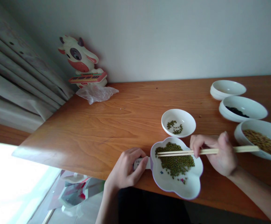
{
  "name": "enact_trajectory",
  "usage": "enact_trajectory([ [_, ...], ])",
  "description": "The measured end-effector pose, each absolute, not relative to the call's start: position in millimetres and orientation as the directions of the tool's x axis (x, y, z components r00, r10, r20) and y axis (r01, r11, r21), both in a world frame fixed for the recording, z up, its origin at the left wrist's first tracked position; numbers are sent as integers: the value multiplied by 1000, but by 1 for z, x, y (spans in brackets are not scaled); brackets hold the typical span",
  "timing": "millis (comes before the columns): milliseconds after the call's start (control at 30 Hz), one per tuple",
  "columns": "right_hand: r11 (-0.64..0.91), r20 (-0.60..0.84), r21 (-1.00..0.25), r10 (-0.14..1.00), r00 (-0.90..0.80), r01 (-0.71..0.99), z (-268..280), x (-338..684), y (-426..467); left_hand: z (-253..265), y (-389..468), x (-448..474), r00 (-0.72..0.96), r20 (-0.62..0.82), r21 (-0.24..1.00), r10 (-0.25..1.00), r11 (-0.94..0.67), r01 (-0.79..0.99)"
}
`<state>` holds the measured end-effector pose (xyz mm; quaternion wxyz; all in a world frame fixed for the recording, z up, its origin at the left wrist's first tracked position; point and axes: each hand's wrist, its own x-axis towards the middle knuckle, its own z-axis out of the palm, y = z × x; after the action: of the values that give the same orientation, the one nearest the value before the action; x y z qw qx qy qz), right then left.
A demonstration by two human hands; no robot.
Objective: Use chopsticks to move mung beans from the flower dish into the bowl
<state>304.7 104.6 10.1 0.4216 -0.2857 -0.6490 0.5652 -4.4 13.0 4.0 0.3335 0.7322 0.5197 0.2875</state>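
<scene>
My left hand (129,168) is closed around the short handle of a white, flower-shaped dish (191,186) with a lilac rim, at the table's front edge. Green mung beans (176,161) are spread over much of the dish. In my right hand (219,152) is a pair of wooden chopsticks (210,151), held nearly level, their tips among the beans on the dish's left side; I cannot make out a bean between them. Just behind the dish stands a small white bowl (189,123) with some mung beans in it.
At the right stand a white bowl of brown beans (262,143), a bowl with dark pieces (236,111) and another white bowl (227,87). A cow toy with a keyboard (81,62) and a clear plastic bag (97,93) sit at the back left, near the curtain (16,71).
</scene>
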Motion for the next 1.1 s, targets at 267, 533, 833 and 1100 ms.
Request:
enact_trajectory([
  [267,184,200,-979,799,-568,-86,3,303,101,4,13,-4,297,71,783,952,-238,575],
  [533,162,180,-983,801,-570,-82,-2,305,102,4,12,-4,293,71,787,954,-234,571],
  [833,183,211,-977,822,-530,-105,-1,305,102,4,12,-4,285,57,784,957,-219,581],
  [1100,173,238,-968,857,-456,-181,7,307,104,4,13,-4,301,67,775,951,-240,585],
])
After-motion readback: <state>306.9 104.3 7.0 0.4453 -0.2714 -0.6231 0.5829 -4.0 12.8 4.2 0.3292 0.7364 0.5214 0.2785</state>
